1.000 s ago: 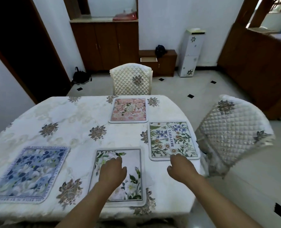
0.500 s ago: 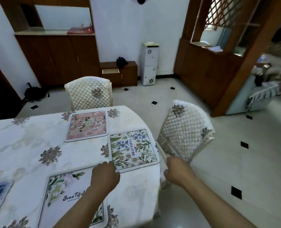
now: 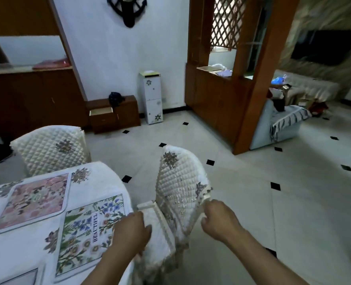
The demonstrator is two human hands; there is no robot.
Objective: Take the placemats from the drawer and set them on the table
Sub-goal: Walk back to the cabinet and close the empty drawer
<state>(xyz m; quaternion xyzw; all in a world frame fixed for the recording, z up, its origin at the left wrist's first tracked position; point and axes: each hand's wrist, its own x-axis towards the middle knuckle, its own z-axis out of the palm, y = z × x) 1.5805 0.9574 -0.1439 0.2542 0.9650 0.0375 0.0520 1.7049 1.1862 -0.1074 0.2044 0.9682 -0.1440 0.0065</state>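
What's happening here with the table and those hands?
A person is setting out placemats. A pink placemat and a green placemat lie flat on the table. Neither hand holds a mat: the left hand hangs loosely curled at the table's edge, the right hand is at the back of a quilted chair, grip unclear. A drawer across the room stands open.

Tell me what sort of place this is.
Most likely a home dining room: a cloth-covered table set with floral placemats, quilt-covered chairs beside it, and a sofa in the room beyond.
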